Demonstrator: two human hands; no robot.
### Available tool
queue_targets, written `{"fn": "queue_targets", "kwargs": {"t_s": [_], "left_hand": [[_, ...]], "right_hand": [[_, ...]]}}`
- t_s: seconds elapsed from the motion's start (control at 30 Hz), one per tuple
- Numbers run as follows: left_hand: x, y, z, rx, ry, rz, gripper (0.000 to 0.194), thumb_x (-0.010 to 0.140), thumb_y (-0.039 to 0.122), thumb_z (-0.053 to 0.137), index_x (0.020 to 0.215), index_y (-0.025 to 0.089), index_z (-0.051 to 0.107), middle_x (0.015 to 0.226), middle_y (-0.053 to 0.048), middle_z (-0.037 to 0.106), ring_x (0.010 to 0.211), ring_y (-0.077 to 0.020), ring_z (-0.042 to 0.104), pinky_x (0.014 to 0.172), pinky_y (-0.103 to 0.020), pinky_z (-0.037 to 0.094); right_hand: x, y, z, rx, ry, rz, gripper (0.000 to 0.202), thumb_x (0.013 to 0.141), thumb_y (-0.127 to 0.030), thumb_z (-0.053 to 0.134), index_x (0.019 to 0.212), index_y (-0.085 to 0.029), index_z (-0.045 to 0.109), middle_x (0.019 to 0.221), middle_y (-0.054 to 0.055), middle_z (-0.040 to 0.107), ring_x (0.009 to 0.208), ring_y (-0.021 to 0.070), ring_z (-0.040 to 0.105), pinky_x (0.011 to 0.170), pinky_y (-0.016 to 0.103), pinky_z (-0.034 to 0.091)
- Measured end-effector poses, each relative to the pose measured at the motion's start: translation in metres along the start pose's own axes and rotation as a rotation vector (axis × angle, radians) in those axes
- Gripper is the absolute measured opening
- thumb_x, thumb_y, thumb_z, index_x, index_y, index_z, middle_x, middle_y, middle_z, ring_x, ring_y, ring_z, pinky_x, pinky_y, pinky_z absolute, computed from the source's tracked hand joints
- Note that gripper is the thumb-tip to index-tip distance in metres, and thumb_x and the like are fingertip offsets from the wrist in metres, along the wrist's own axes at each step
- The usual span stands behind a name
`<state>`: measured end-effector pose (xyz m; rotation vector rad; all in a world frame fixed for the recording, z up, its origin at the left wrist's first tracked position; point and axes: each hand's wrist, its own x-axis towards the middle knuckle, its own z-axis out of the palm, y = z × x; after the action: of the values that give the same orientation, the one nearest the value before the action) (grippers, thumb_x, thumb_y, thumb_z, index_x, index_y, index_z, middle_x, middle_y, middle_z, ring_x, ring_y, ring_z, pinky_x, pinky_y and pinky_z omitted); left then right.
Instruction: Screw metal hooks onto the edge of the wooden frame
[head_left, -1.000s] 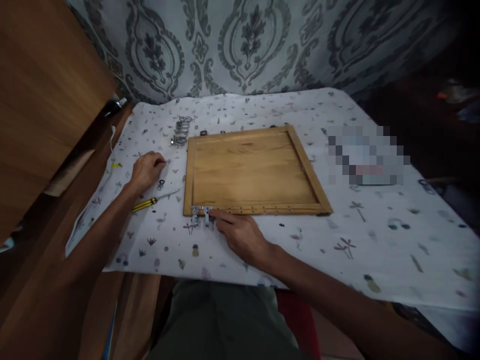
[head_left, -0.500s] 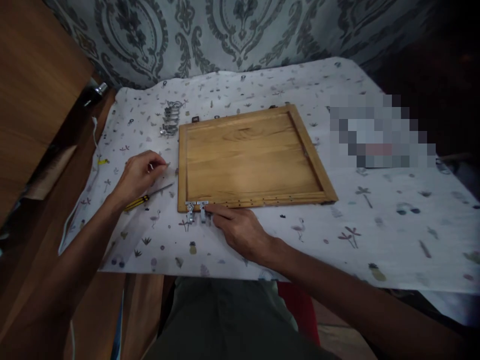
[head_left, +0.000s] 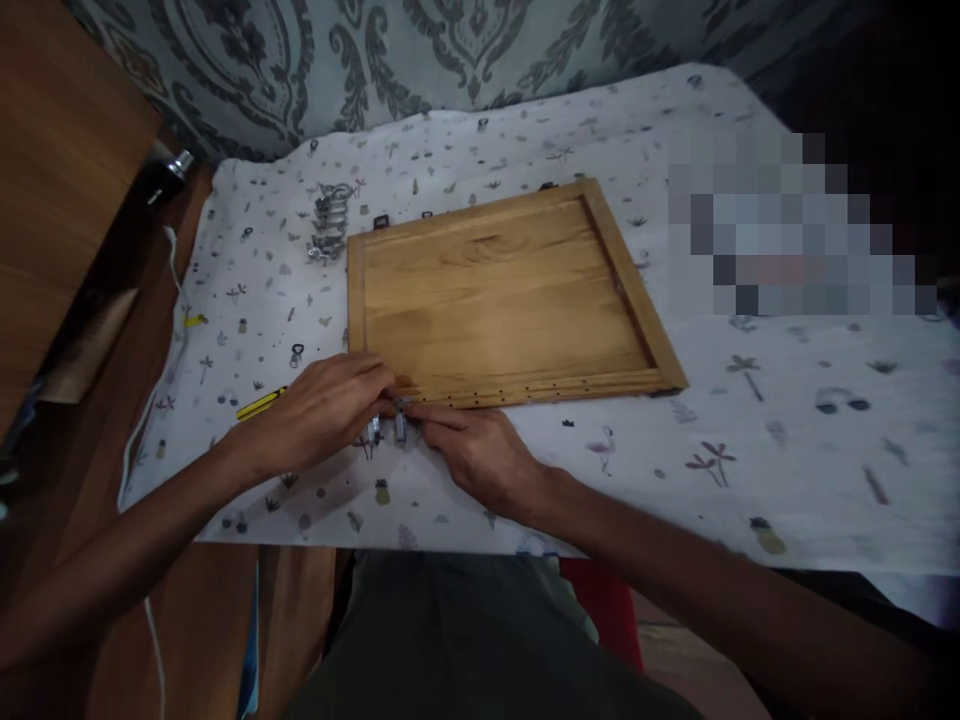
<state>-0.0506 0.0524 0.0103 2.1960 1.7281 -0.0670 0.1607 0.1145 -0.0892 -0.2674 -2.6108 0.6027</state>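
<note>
A wooden framed panel [head_left: 495,310] lies flat on the table, a row of small dark holes along its near edge. At its near left corner sit two silver metal fittings, T-shaped like small hinges; one fitting [head_left: 400,428] shows between my hands, the other [head_left: 374,430] is partly covered. My right hand [head_left: 484,460] presses this nearer-to-it fitting against the edge, index finger stretched along it, other fingers curled. Over the fittings, my left hand [head_left: 322,410] has its fingertips pinched together; what they hold is hidden. A yellow and black screwdriver [head_left: 261,403] lies partly under my left hand.
Several more metal fittings [head_left: 330,225] are piled beyond the panel's left side. A patterned cloth [head_left: 750,450] covers the table. A white cable [head_left: 129,465] runs down the left edge. A blurred-out patch [head_left: 787,240] hides something at the right.
My left hand has moved right from beside the panel, fingertips pinched on something tiny, to the fittings at the corner. My right hand stays at the fitting. The view has shifted slightly.
</note>
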Motion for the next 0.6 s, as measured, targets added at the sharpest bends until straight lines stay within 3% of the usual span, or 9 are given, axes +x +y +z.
{"fn": "queue_targets", "kwargs": {"t_s": [0.2, 0.37, 0.6], "left_hand": [[0.0003, 0.0041, 0.0018, 0.047, -0.028, 0.069, 0.018, 0.1, 0.016, 0.048, 0.084, 0.019, 0.054, 0.085, -0.004, 0.063, 0.076, -0.0189, 0.059, 0.068, -0.031, 0.042], [0.0003, 0.0017, 0.0038, 0.066, -0.033, 0.097, 0.015, 0.1, 0.015, 0.047, 0.092, 0.018, 0.059, 0.093, -0.005, 0.067, 0.086, -0.0212, 0.063, 0.075, -0.033, 0.045], [0.0049, 0.0084, -0.0004, 0.105, -0.118, 0.032, 0.017, 0.102, 0.016, 0.048, 0.098, 0.016, 0.064, 0.099, -0.007, 0.07, 0.092, -0.0228, 0.066, 0.08, -0.034, 0.047]], "right_hand": [[0.0004, 0.0017, 0.001, 0.048, 0.011, 0.0, 0.031, 0.088, 0.003, 0.05, 0.091, -0.016, 0.073, 0.132, 0.008, 0.075, 0.11, 0.0226, 0.076, 0.092, 0.035, 0.063], [0.0006, 0.0013, 0.0006, 0.061, -0.008, 0.025, 0.031, 0.088, 0.003, 0.051, 0.093, -0.018, 0.074, 0.133, 0.007, 0.074, 0.111, 0.0214, 0.075, 0.093, 0.033, 0.062], [0.0002, 0.0007, -0.0002, 0.069, -0.002, 0.03, 0.031, 0.086, 0.003, 0.052, 0.093, -0.017, 0.075, 0.132, 0.008, 0.074, 0.108, 0.0242, 0.077, 0.091, 0.036, 0.063]]}}
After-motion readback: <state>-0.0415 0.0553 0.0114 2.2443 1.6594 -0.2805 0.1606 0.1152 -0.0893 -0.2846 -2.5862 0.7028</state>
